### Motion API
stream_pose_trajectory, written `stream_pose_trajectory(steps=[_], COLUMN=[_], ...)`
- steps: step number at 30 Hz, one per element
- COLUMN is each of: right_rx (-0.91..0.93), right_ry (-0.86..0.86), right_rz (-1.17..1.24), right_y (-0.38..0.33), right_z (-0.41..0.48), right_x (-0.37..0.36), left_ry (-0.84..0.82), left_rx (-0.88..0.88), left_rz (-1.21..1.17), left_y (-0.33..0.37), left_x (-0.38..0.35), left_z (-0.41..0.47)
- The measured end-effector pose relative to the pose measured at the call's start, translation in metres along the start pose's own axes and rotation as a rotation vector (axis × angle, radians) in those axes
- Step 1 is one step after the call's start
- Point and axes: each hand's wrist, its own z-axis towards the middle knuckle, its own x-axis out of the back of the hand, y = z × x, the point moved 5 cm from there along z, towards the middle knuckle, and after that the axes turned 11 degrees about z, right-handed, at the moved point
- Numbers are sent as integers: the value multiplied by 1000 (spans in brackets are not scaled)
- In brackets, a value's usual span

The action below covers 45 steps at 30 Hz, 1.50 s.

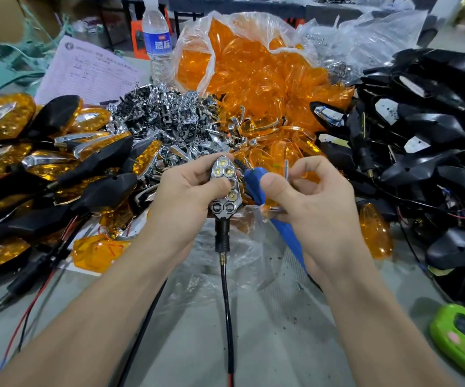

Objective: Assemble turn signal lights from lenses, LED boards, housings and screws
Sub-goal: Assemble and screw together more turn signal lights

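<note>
At centre | left hand (186,196) grips LED housing (223,174) | right hand (318,208) curled round blue tool (256,182)

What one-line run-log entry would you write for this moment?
left hand: grips lensless light unit | right hand: holds blue-handled tool | lens: not yet fitted | behind: bag of orange lenses

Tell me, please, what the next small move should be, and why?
Probably bring the small metal part pinched in the right hand to the light unit the left hand holds: its LED face is bare, no lens on, with the blue screwdriver ready.
</note>
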Motion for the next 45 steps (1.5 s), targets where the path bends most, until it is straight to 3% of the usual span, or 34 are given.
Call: stream_pose_trajectory(steps=[5, 11, 19, 31, 39, 45], right_rx=[27, 216, 310, 296, 331, 316], right_ry=[-45, -33, 72, 87, 98, 86], right_rz=[-16, -154, -387, -274, -344, -254], right_y=[-1, -9, 4, 4, 1, 1], right_z=[-6, -25, -36, -32, -32, -30], right_x=[-10, -28, -39, -35, -33, -31], left_ry=[-24, -18, 8, -122, -168, -236], left_rx=[-19, -54, 0, 179, 158, 137], left_rz=[32, 27, -83, -369, -319, -313], left_y=[-1, 0, -1, -2, 3, 6], left_x=[-1, -2, -2, -11, -11, -6], left_z=[0, -2, -3, -8, -8, -7])
